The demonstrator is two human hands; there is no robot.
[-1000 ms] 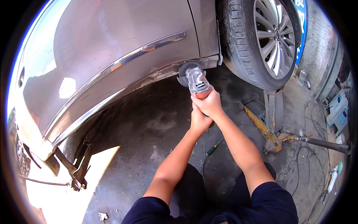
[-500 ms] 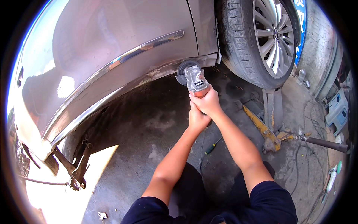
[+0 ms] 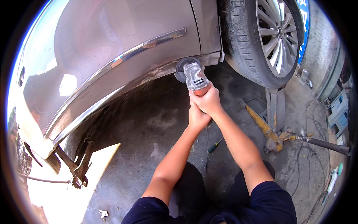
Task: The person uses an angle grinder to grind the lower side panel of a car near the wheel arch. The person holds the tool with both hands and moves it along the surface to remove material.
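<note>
Both hands are wrapped around an angle grinder (image 3: 194,76) held out in front of the person, over the concrete floor (image 3: 149,123). The right hand (image 3: 209,101) is closed around the grinder's body just behind its grey head, fingers curled tight over it. The left hand (image 3: 197,118) sits directly below and behind the right one, also clenched, touching it; whether it grips the tail of the tool or cups the right hand cannot be told.

The grinder's dark disc (image 3: 183,66) meets the lower sill (image 3: 164,69) of a brownish-grey car body (image 3: 112,44), just beside the rear wheel arch. The sill there looks scuffed and bare in patches. A chrome trim strip (image 3: 149,44) runs along the door panel above it.

To the right, the tyre (image 3: 246,41) with its silver alloy rim (image 3: 278,33) hangs off the floor, near a yellow floor jack (image 3: 266,130) whose long handle (image 3: 328,145) reaches toward the right edge of the floor. A green-handled screwdriver (image 3: 215,146) lies on the floor between the person's forearms. At the lower left, a metal bracket (image 3: 80,168) hangs under the car's corner, beside a sunlit patch of floor.
</note>
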